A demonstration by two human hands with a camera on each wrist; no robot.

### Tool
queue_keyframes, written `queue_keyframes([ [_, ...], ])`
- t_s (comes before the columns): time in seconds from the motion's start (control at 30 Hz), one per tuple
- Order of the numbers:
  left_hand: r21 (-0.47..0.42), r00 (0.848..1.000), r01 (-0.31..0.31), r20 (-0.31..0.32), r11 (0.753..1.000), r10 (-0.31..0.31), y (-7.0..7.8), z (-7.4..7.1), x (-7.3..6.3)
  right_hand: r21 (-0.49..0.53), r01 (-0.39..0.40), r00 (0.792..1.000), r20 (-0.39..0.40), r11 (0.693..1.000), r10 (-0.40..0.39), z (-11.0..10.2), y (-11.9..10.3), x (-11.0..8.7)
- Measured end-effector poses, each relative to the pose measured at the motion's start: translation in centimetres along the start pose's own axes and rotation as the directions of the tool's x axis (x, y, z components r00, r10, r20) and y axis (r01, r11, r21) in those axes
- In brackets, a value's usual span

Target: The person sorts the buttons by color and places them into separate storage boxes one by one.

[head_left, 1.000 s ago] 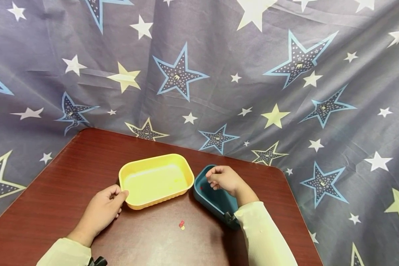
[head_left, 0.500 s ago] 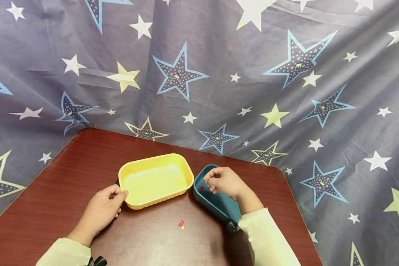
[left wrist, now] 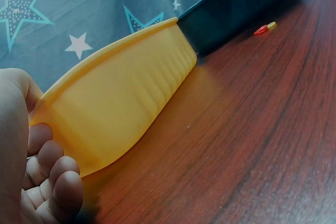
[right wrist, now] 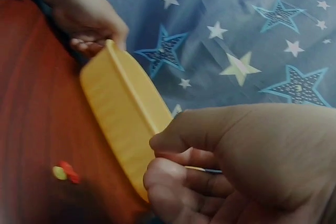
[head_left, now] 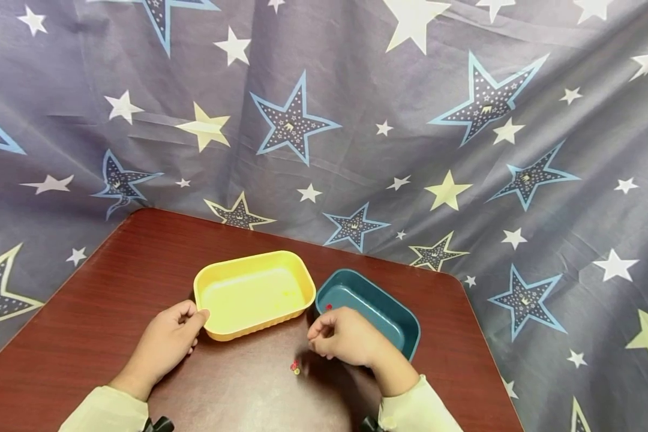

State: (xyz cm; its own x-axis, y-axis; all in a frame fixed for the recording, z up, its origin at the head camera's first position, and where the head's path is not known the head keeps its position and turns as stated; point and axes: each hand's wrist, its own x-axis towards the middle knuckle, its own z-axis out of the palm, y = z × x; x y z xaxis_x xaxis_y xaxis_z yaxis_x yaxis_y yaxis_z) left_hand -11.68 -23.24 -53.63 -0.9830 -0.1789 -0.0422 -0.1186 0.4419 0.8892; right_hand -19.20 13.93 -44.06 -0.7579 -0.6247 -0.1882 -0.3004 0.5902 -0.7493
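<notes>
My left hand (head_left: 164,342) pinches the near left corner of a yellow plastic bin (head_left: 237,329), thumb over the rim and the other fingers curled against the wall. My right hand (head_left: 348,339) hovers by the near left side of a dark teal bin (head_left: 380,294), partly covering it. Its fingers are loosely bent, thumb and fingertips apart, with nothing visible between them. Just left of it on the table lie small red pieces (head_left: 294,365) and a small yellow disc (head_left: 297,371). One red piece (head_left: 329,307) lies inside the teal bin.
The bins stand almost corner to corner on a dark red wooden table (head_left: 156,258). Tiny yellow pieces (head_left: 287,293) show faintly inside the yellow bin. A grey curtain (head_left: 356,174) with stars hangs along the table's back and sides.
My right hand has come out from over the teal bin, moving toward me and slightly left, near the loose pieces. My left hand and both bins keep their places.
</notes>
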Motion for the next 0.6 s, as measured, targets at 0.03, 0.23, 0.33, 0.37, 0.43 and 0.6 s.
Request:
queue_keyframes([
  [0.03,0.001,1.000,-0.001,0.001,1.000,0.001,0.0,0.0,0.0,-0.012,-0.003,1.000,-0.001,1.000,0.003,0.5,0.1,-0.1],
  [0.23,0.000,1.000,0.007,0.001,1.000,-0.007,-0.1,0.1,0.0,-0.058,-0.007,1.000,-0.012,0.998,0.006,2.8,0.9,0.1],
  [0.33,-0.006,1.000,0.020,0.004,1.000,-0.020,-0.1,0.1,0.1,-0.066,-0.002,1.000,-0.010,0.998,0.002,3.9,1.5,0.3],
  [0.37,-0.006,1.000,0.025,0.006,1.000,-0.025,-0.1,0.1,0.1,-0.077,0.001,1.000,-0.010,0.997,-0.002,4.3,1.6,0.3],
  [0.43,-0.004,1.000,0.029,0.008,1.000,-0.029,-0.1,0.1,0.1,-0.104,0.006,1.000,-0.016,0.995,-0.008,4.9,2.0,0.4],
  [0.6,0.004,1.000,0.030,0.009,1.000,-0.030,0.1,0.0,0.1,-0.193,0.016,0.998,-0.052,0.981,-0.027,5.9,2.2,0.5],
])
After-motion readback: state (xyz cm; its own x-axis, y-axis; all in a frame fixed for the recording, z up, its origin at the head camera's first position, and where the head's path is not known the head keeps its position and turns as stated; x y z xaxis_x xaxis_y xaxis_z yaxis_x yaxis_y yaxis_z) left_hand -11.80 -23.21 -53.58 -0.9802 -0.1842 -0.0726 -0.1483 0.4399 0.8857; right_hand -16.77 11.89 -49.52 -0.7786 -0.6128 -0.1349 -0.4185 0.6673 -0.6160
